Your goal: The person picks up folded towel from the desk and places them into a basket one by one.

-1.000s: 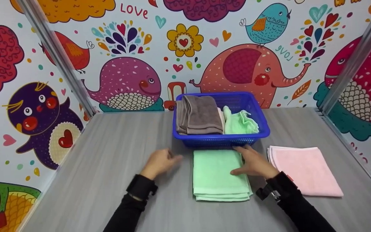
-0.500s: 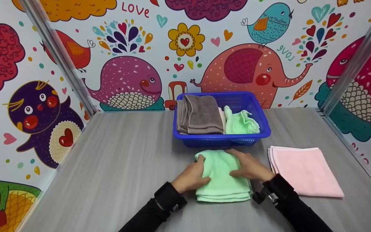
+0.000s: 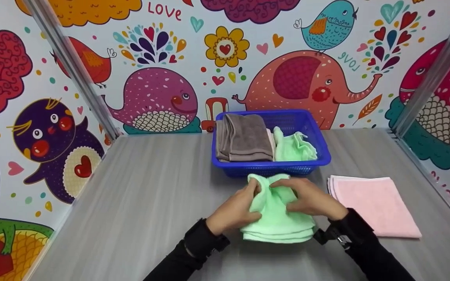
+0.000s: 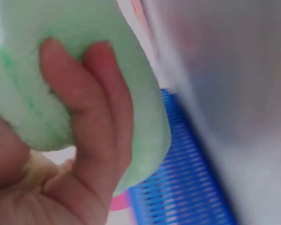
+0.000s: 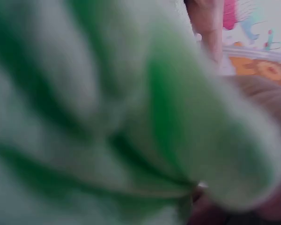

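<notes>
A folded light green towel (image 3: 277, 218) lies on the grey table (image 3: 143, 203) just in front of the blue basket (image 3: 272, 168). My left hand (image 3: 234, 208) grips its left side and my right hand (image 3: 311, 199) grips its right side, bunching the far end upward. In the left wrist view my fingers (image 4: 91, 117) curl round the green towel (image 4: 47, 70), with the blue basket (image 4: 187, 187) behind. The right wrist view is filled by the blurred green towel (image 5: 107, 117).
The blue basket holds a folded grey-brown towel (image 3: 244, 136) on the left and a crumpled green cloth (image 3: 295, 146) on the right. A folded pink towel (image 3: 373, 203) lies to the right of my hands. Patterned walls and metal posts enclose the table.
My left hand came in from the bare table to the green towel's left edge. Both hands now grip the towel and its far end has risen and bunched.
</notes>
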Motion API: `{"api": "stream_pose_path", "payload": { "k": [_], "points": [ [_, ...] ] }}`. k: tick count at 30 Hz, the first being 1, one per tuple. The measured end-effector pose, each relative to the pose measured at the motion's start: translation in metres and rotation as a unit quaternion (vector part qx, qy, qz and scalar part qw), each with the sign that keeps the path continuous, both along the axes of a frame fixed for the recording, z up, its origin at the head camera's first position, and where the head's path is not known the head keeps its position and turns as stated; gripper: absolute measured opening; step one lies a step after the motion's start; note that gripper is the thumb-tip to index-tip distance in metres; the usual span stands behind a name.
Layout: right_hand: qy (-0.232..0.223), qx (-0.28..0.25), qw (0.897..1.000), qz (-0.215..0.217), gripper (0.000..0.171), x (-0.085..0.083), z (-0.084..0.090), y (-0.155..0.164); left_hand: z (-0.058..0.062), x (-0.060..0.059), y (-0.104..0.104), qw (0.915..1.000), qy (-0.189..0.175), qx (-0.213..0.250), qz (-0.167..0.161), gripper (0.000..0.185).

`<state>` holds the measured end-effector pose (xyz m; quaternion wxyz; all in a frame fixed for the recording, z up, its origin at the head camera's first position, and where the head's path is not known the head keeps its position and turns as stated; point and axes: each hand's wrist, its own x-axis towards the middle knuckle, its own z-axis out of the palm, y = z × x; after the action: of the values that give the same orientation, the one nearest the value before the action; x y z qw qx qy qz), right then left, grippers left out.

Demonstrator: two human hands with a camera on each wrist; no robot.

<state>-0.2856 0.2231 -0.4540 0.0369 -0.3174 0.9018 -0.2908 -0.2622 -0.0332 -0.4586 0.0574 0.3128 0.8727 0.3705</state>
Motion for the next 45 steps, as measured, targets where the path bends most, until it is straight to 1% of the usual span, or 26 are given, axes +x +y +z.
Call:
{"api": "stream_pose_path", "payload": {
  "k": [2,5,7,10,12,13,15,16,18,21,24,25,27,30,33,35,37,39,41,43,45],
  "points": [
    [0.022,-0.013,1.0,-0.009,0.054,0.003,0.012,0.002,0.012,0.001,-0.001,0.9997,0.017,0.012,0.011,0.049],
    [0.05,-0.036,0.997,-0.055,0.038,0.006,0.027,0.005,0.026,-0.001,0.0,0.9974,0.049,0.038,0.038,0.046],
    [0.085,-0.053,0.991,-0.092,0.029,0.003,0.035,0.006,0.032,-0.007,0.002,0.9931,0.078,0.064,0.06,0.048],
    [0.151,-0.081,0.975,-0.14,0.018,-0.006,0.041,0.006,0.035,-0.02,0.008,0.9844,0.111,0.103,0.089,0.054],
    [0.195,-0.098,0.961,-0.172,0.014,-0.015,0.042,0.006,0.035,-0.03,0.014,0.9814,0.113,0.121,0.098,0.053],
    [0.212,-0.103,0.954,-0.184,0.013,-0.02,0.042,0.006,0.034,-0.036,0.017,0.9812,0.109,0.125,0.098,0.048],
    [0.227,-0.106,0.946,-0.204,0.018,-0.03,0.042,0.007,0.032,-0.047,0.024,0.9813,0.099,0.135,0.096,0.037],
    [0.227,-0.104,0.945,-0.211,0.023,-0.035,0.042,0.007,0.031,-0.053,0.027,0.9818,0.094,0.136,0.094,0.034],
    [0.214,-0.089,0.948,-0.219,0.037,-0.043,0.041,0.007,0.028,-0.063,0.033,0.9822,0.088,0.138,0.093,0.034],
    [0.183,-0.053,0.956,-0.225,0.059,-0.053,0.04,0.007,0.024,-0.076,0.041,0.9819,0.086,0.136,0.099,0.041],
    [0.165,-0.029,0.957,-0.235,0.07,-0.063,0.036,0.009,0.019,-0.085,0.049,0.9823,0.091,0.129,0.101,0.049],
    [0.164,-0.027,0.957,-0.238,0.072,-0.066,0.035,0.01,0.018,-0.088,0.052,0.9818,0.097,0.128,0.102,0.05],
    [0.168,-0.035,0.955,-0.243,0.075,-0.074,0.032,0.012,0.014,-0.095,0.059,0.9781,0.122,0.129,0.11,0.05],
    [0.18,-0.05,0.951,-0.247,0.079,-0.085,0.025,0.017,0.007,-0.104,0.069,0.968,0.169,0.131,0.131,0.048],
    [0.177,-0.058,0.949,-0.254,0.081,-0.093,0.016,0.021,0.0,-0.11,0.08,0.9585,0.215,0.105,0.154,0.046],
    [0.162,-0.055,0.951,-0.259,0.08,-0.097,0.01,0.024,-0.004,-0.113,0.086,0.9549,0.241,0.064,0.161,0.045],
    [0.143,-0.05,0.953,-0.264,0.078,-0.101,0.005,0.026,-0.006,-0.115,0.091,0.9504,0.264,0.008,0.165,0.044],
    [0.131,-0.04,0.954,-0.265,0.072,-0.104,0.002,0.03,-0.006,-0.116,0.095,0.9496,0.266,-0.047,0.16,0.04],
    [0.123,-0.026,0.957,-0.263,0.067,-0.107,0.0,0.033,-0.005,-0.116,0.097,0.9508,0.255,-0.096,0.148,0.037],
    [0.119,-0.005,0.959,-0.257,0.064,-0.108,0.001,0.035,-0.004,-0.116,0.097,0.9519,0.24,-0.134,0.135,0.033],
    [0.114,0.024,0.96,-0.253,0.059,-0.108,0.002,0.037,-0.004,-0.117,0.096,0.9503,0.233,-0.166,0.123,0.031]
  ]
}}
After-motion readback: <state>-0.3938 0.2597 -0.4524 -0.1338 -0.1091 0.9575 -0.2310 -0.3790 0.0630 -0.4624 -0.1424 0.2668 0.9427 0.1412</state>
